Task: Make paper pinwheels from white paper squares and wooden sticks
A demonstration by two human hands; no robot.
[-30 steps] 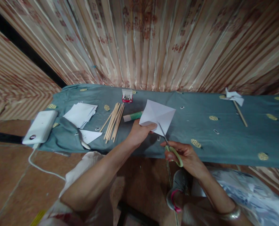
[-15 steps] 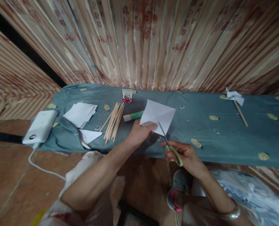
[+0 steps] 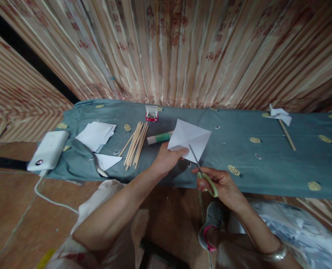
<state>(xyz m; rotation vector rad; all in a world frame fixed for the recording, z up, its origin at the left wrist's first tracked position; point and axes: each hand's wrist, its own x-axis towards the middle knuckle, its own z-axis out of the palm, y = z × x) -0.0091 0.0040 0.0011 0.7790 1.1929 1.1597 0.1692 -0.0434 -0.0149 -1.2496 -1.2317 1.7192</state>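
Note:
My left hand (image 3: 170, 157) pinches a square of white paper (image 3: 192, 135) by its near-left edge, thumb on top. Faint diagonal creases cross the sheet. In my right hand (image 3: 214, 182) is a pair of scissors (image 3: 208, 183) with pale green handles, fingers through the loops. The blades lie at the paper's near corner and point toward its middle. Just left of the paper rests a green and white glue stick (image 3: 159, 138), its right end hidden. A bundle of wooden sticks (image 3: 136, 145) lies further left.
At the left are stacked white papers (image 3: 95, 135), a folded white paper piece (image 3: 108, 161) and a white power bank (image 3: 48, 149) with a cable. A small red box (image 3: 151, 114) of metal pieces stands at the back. A paper pinwheel (image 3: 280, 115) on a stick lies at the right.
The paper shows a very slight shift to the right in view. Both hands keep nearly the same hold, with the scissor blades still at the paper's near corner.

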